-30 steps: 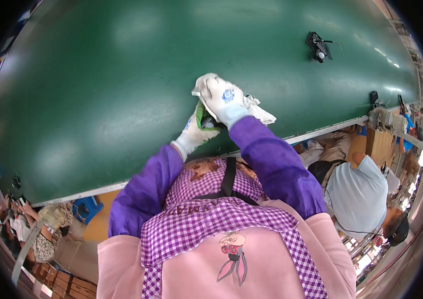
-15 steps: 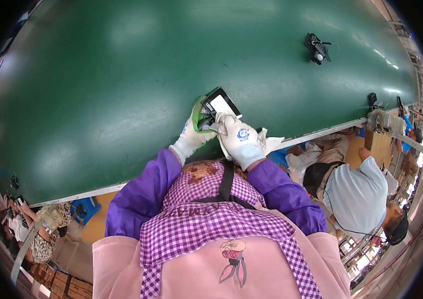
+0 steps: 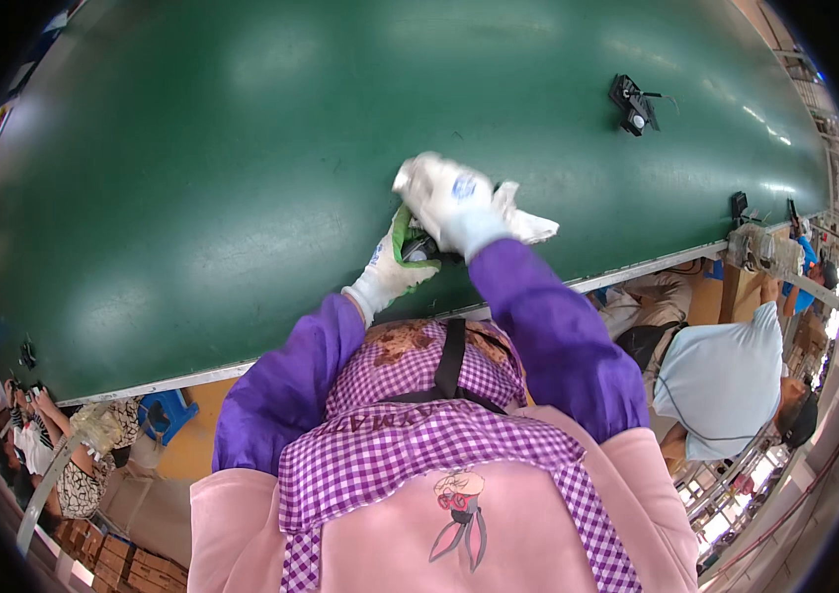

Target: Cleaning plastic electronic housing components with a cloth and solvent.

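Note:
My left hand (image 3: pixel 385 269), in a white glove with a green palm, is wrapped round a black device (image 3: pixel 419 249). Only a dark and grey lower part of that device shows; its upper part lies behind my other hand. Over it, my right hand (image 3: pixel 451 198), in a white glove and smeared by motion, grips a white cloth (image 3: pixel 530 221). A loose end of the cloth sticks out to the right, past the wrist.
A green table (image 3: pixel 242 198) spreads out ahead. At its far right lies another black device (image 3: pixel 634 105) with a white round part and a thin wire. Smaller dark items (image 3: pixel 741 206) sit along the right edge. A co-worker in a light blue shirt (image 3: pixel 721 381) is at my right.
My right hand has moved up and away from me across the device with the cloth, covering its pale panel. My left hand has barely shifted. The co-worker at right has moved slightly.

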A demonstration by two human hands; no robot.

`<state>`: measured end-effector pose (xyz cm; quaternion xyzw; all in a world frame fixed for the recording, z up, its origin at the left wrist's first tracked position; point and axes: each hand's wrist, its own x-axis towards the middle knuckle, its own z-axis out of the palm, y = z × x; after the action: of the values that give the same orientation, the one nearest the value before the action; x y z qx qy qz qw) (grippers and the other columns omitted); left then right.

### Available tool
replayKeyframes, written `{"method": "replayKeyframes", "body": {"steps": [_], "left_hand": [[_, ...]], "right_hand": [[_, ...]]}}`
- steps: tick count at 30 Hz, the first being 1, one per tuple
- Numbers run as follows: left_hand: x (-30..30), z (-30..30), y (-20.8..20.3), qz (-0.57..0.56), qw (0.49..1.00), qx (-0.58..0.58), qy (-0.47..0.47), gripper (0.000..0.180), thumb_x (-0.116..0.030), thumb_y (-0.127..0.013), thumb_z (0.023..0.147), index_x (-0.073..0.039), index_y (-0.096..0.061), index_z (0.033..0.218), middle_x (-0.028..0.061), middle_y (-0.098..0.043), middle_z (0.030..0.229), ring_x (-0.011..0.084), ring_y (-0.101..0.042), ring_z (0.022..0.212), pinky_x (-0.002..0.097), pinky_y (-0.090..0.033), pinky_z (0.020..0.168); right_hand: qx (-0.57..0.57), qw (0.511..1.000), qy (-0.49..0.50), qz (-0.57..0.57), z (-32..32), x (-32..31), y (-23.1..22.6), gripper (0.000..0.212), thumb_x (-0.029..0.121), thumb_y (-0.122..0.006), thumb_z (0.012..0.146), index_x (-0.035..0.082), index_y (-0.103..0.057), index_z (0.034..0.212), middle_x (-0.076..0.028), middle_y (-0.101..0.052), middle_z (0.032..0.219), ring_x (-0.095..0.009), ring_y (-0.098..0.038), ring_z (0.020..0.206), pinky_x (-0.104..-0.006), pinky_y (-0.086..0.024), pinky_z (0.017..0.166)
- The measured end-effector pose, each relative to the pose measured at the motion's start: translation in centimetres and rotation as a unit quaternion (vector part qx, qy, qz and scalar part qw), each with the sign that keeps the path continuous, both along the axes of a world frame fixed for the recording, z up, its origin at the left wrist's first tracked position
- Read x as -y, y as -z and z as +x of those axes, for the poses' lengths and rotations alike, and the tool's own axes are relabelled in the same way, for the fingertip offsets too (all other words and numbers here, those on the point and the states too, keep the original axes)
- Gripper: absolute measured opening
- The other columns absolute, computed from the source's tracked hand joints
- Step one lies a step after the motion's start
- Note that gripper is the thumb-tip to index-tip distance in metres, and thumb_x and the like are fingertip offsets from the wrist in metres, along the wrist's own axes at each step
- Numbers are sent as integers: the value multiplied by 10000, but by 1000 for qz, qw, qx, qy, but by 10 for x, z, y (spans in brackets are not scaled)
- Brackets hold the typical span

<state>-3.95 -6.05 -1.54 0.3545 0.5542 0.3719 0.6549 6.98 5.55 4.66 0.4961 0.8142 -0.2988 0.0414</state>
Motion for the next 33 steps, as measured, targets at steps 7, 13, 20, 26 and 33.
{"method": "replayKeyframes", "body": {"steps": [7, 13, 20, 26, 33], "left_hand": [[8, 4, 47, 175, 973, -142, 53, 856, -75, -743, 695, -47, -308, 1431, 115, -523, 1261, 212, -510, 1175, 321, -424, 985], [13, 21, 26, 34, 994, 59, -80, 978, 55, -700, 708, -184, -179, 1500, 89, -591, 1073, 114, -580, 724, 249, -491, 525], [21, 51, 33, 65, 982, 81, -156, 1048, 82, -689, 728, -203, -59, 1515, 114, -543, 1146, 127, -564, 752, 247, -479, 514], [12, 59, 26, 72, 976, 98, -178, 1077, -1, -757, 699, -81, -33, 1493, 139, -351, 1431, 245, -393, 1311, 375, -380, 1051], [3, 72, 24, 87, 976, 79, -182, 1073, -109, -794, 701, -60, -48, 1471, 154, -351, 1432, 243, -421, 1296, 380, -379, 1052]], "right_hand": [[55, 992, -81, -77, -17, 20, 11, 392, 443, -480, 898, 119, -560, 1103, -188, -642, 1070, -352, -626, 991, -454, -466, 908], [114, 984, 138, 2, 40, -53, 21, 377, 423, -490, 919, 157, -599, 1163, -146, -600, 1201, -282, -554, 1148, -396, -438, 957], [-4, 984, 135, 117, 49, -7, 5, 399, 315, -619, 875, 29, -513, 1133, -193, -626, 995, -405, -575, 1016, -454, -468, 859], [154, 980, 123, -15, 12, 35, 2, 481, 266, -545, 910, 88, -455, 1347, -221, -506, 1240, -386, -593, 1049, -469, -503, 838], [149, 975, 149, 65, 6, 36, 13, 369, 285, -503, 931, 98, -552, 1246, -180, -509, 1190, -351, -636, 956, -454, -523, 797]]}}
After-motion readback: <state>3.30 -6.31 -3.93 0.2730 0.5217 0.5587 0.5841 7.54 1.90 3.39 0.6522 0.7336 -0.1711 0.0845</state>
